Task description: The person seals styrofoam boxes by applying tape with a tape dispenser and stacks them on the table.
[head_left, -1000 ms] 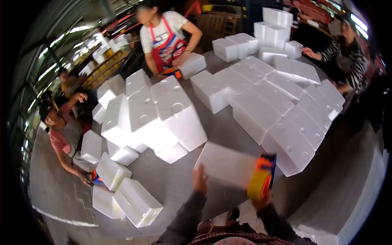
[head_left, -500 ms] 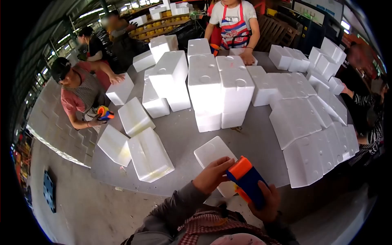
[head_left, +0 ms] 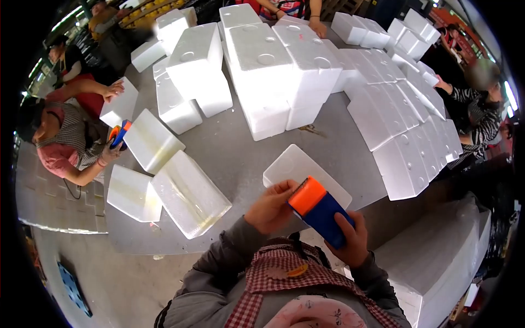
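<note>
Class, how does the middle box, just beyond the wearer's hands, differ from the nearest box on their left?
The left box has a yellowish strip; the middle box shows none in view. The left box is unobstructed, while the left hand and tape dispenser partly hide the middle box. Both are white and on the table.

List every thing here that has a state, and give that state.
Tape dispenser, held, tilted.
Right hand, closed around tape dispenser.
Left hand, fingers bent, beside dispenser's orange end.
Nearest foam box, partly hidden.
Front-left foam boxes, taped.
Central foam boxes, stacked.
Blue pallet, lying flat.
</note>
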Demonstrator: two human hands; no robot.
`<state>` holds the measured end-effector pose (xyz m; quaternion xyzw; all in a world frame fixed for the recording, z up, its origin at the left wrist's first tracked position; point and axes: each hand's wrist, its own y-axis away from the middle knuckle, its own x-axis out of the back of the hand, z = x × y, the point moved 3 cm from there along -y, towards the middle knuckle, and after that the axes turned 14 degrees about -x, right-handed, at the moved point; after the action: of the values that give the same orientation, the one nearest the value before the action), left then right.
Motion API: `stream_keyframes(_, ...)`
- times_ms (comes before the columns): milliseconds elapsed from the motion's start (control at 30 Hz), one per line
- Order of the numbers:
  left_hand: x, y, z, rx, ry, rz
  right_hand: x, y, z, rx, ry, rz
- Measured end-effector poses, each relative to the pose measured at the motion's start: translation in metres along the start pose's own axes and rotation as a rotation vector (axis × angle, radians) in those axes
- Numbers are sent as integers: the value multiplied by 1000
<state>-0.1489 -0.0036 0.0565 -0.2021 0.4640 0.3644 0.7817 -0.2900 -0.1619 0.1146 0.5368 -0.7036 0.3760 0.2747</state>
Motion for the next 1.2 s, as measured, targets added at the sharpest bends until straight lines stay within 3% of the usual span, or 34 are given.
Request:
stream_keyframes(100, 40, -39, 43, -384, -425, 107, 16, -21, -23, -122, 62, 23)
stream_keyframes(133, 57, -61, 74, -587, -683, 25, 22, -27, -25, -124, 65, 29)
stream_keyframes(167, 75, -76, 96, -503, -1041, 161, 27, -31, -22, -147, 145, -10)
stream_keyframes(233, 183, -100, 26, -83, -1063, 72, 19, -42, -19, -114, 316, -120)
stream_keyframes(267, 215, -98, 7, -80, -1067, 62, 16, -44, -19, -123, 315, -112)
stream_keyframes(333, 247, -106, -20, 63, -1789, 31, 17, -52, -14, -158, 307, -187)
stream_keyframes(367, 194, -89, -1, 15, -1806, 296, 16, -52, -14, -198, 298, -228)
stream_keyframes(433, 131, -85, 40, -448, -1373, 345, 17, -58, -15, -198, 292, -244)
stream_keyframes(500, 49, -55, 49, -741, -1476, -318, 26, -47, -5, -223, 271, -260)
stream_keyframes(533, 33, -40, 38, -715, -1475, -331, 31, -40, 0, -179, 246, -244)
stream_keyframes(600, 12, -10, 3, -544, -2265, -642, 43, -14, 19, -151, 202, -231)
stream_keyframes(700, 9, -20, 0, -450, -2337, -654, 62, 89, 84, -299, 68, -189)
stream_keyframes(800, -1, -53, -6, -528, -2410, -703, -13, 148, 155, -343, -56, 91)
stream_keyframes(867, -4, -102, -14, -732, -2323, -673, -59, 112, 168, -336, -261, 344)
stream_keyframes(933, -6, -150, -19, -744, -2122, -734, -92, 87, 213, -585, -977, 287)
stream_keyframes(967, -8, -166, -21, -768, -2121, -792, -78, 64, 223, -576, -989, 339)
stream_keyframes(1033, 0, -182, -29, -701, -2301, -1134, -59, 41, 231, -749, -1212, 189)
stream_keyframes(1067, 4, -188, -36, -698, -2290, -1183, -66, 53, 229, -758, -1228, 224)
stream_keyframes(1133, 18, -205, -38, -369, -2306, -951, -96, 83, 209, -735, -1348, 407)
stream_keyframes(1200, 20, -193, -43, -470, -2394, -913, -145, 121, 159, -717, -1072, 549)
